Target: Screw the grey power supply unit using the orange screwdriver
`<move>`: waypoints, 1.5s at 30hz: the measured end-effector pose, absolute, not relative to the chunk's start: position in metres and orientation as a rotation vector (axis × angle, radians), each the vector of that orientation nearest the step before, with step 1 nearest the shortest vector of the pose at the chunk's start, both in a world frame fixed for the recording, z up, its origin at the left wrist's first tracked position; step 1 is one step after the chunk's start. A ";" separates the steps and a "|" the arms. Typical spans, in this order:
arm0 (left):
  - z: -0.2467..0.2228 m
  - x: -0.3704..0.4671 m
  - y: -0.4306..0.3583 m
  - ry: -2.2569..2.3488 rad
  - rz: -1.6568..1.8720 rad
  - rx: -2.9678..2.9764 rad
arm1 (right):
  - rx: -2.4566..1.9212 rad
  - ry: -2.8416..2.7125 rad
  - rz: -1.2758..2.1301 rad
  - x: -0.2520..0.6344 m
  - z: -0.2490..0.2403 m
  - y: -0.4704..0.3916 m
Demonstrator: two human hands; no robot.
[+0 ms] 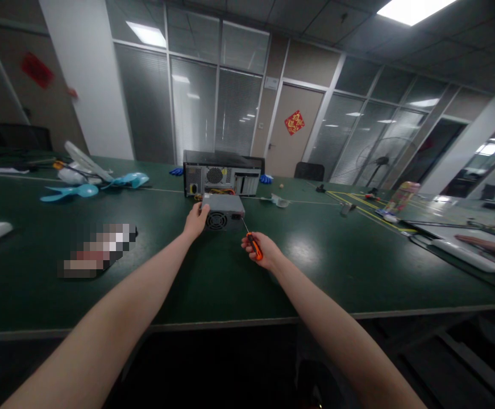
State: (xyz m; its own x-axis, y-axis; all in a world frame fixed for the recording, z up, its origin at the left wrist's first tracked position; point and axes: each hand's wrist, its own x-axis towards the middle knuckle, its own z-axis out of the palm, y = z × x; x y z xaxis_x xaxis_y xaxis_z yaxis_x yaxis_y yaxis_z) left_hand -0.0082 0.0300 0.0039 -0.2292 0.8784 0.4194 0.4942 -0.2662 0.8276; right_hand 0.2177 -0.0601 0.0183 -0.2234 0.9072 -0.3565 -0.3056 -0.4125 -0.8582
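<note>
A grey computer power supply (229,203) sits on the green table with its fan grille and socket facing me. My left hand (196,220) grips its left side, thumb on the near top edge. In my right hand (263,250) is a screwdriver (255,246) with an orange and black handle, fingers closed round it. The thin shaft points up and left, its tip at the lower right corner of the power supply's near face; whether it touches a screw is too small to tell. Right behind stands a computer case (222,173) lying on its side, with cables between the two.
Blue fan blades (74,192) and white parts lie at the left on the green table (315,272). A blurred-out object (100,250) is nearer. A small white piece (279,201) lies right of the case. White panels (464,254) and yellow-taped lines are at the right.
</note>
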 end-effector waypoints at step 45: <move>0.005 -0.007 0.030 1.681 1.474 1.689 | -1.173 -0.823 1.555 0.212 0.015 -0.062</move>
State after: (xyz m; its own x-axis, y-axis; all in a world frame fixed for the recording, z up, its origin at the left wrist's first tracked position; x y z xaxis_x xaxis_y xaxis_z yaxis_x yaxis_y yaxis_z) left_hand -0.0069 0.0302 0.0053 -0.2371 0.8778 0.4163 0.5274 -0.2436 0.8139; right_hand 0.2119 -0.0623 0.0152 -0.0501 0.9570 -0.2856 -0.3022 -0.2870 -0.9090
